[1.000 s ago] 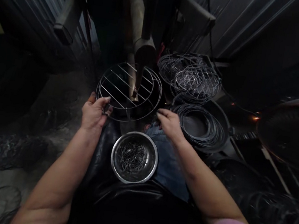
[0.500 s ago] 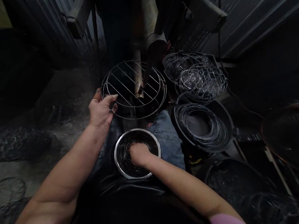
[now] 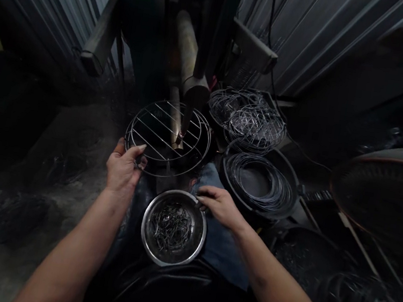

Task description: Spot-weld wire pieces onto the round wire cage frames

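My left hand (image 3: 125, 166) grips the near left edge of a round wire rack (image 3: 149, 144) with parallel cross bars. The rack sits around a machine's lower electrode arm (image 3: 175, 117), below the tip of an upright rod (image 3: 188, 111). On my lap stands a steel bowl (image 3: 145, 228) with many short metal wire pieces (image 3: 172, 227) inside. Just over the bowl's far right rim is my right hand (image 3: 219, 205), its thumb and fingers pinched together. Whatever lies between those fingertips is too small to make out.
To the right, a dark basin (image 3: 297, 185) holds a coil of wire rings (image 3: 258, 179). Behind it lie stacked wire racks (image 3: 256, 124). A large round pan (image 3: 383, 198) stands far right. Wooden-looking bars (image 3: 97, 49) flank the machine, and a cable hangs at the right.
My right hand has come up out of the bowl to its far right rim, fingers pinched. My left hand still grips the rack. The whole view has shifted slightly.
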{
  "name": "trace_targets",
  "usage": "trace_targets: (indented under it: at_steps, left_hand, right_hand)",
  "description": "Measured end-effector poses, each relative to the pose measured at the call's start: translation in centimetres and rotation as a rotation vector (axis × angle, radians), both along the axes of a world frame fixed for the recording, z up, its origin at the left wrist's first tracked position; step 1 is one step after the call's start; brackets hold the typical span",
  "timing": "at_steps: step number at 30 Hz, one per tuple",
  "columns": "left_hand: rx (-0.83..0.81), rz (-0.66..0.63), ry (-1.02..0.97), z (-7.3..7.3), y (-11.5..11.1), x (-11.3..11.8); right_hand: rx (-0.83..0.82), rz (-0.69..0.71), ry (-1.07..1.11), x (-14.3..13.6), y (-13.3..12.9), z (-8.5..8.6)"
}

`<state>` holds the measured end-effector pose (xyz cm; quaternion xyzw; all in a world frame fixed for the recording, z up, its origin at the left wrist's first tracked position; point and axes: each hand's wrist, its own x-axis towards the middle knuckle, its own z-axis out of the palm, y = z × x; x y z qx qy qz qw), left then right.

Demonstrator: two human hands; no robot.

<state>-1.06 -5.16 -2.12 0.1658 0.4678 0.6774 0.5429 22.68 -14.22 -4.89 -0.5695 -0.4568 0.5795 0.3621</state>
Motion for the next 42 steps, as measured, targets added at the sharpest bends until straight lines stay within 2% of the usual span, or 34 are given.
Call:
trace_targets:
  at_steps: [3,6,8,13,15,18,20,23,28,30,37,42]
  left_hand:
    - [-0.005,0.023,0.011,0.1,0.2,0.0]
    - [-0.018,0.021,0.010,0.2,0.2,0.0]
    - [-0.030,0.012,0.016,0.3,0.1,-0.1]
    - [-0.028,0.008,0.058,0.8,0.0,-0.1]
    - [-0.030,0.019,0.065,1.0,0.1,-0.1]
    - [-0.022,0.012,0.076,1.2,0.2,0.0]
    - [-0.006,0.023,0.077,1.3,0.1,0.0]
    - [0.007,0.068,0.083,1.6,0.0,-0.1]
    - [0.024,0.081,0.098,2.3,0.1,-0.9]
    - [0.013,0.046,0.095,2.4,0.5,-1.2]
    - [-0.054,-0.022,0.095,2.4,2.8,-2.0]
    - [-0.050,-0.035,0.135,3.1,3.5,-2.4]
  right_hand:
    - [0.018,-0.085,-0.172,2.3,0.4,-0.8]
    - [-0.076,-0.012,-0.181,3.6,1.0,-0.7]
    - [-0.042,0.034,-0.106,3.6,1.8,0.5]
    - [0.211,0.118,-0.021,1.3,5.3,4.8]
    - [0.263,0.135,-0.123,-0.2,6.6,6.1]
    - [0.339,0.176,-0.460,-2.5,7.8,7.4]
    - [0.369,0.154,-0.654,-3.8,7.9,7.8]
    - [0.390,0.047,-0.647,-5.1,7.6,7.0]
    - [0.354,-0.153,-0.163,-5.4,7.0,3.6]
    - [0.322,-0.197,-0.048,-5.4,6.8,2.8]
    - [0.298,-0.287,0.080,-6.4,6.6,2.4]
    - [0.274,-0.314,0.125,-7.1,6.8,2.3]
